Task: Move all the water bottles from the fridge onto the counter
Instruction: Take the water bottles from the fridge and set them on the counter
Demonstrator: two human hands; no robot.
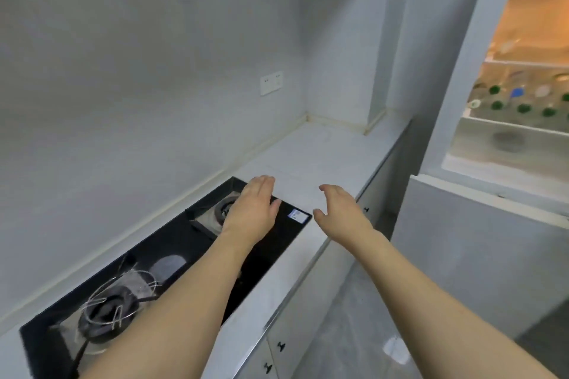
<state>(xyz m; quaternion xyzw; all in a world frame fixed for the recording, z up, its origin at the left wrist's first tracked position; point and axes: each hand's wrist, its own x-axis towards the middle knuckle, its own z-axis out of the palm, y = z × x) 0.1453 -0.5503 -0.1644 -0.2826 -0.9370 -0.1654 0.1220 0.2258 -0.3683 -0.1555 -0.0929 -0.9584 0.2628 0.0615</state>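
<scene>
Head view. Landmark: black hob (pixel 172 258) set into the surface (pixel 311 160).

Left hand (pixel 252 209) above far end of hob, fingers straight and together, holding nothing. Right hand (pixel 341 212) just right of hob's far corner, over bare surface, fingers loosely spread, thumb apart, empty.

Water bottles (pixel 523 101) well right of hob and higher, inside open fridge (pixel 462 71); only caps visible, green, white and one blue, packed close on one shelf. Count not readable. None seen on surface.

Risks, judged:
- Caps crowded: pulling one bottle likely knocks neighbours.
- Possible condensation: grip may slip in transit.
- Burner with loose wire (pixel 110 308) at hob's near end: setting bottles on hob risks tipping. Bare stretch beyond hob safer.
</scene>
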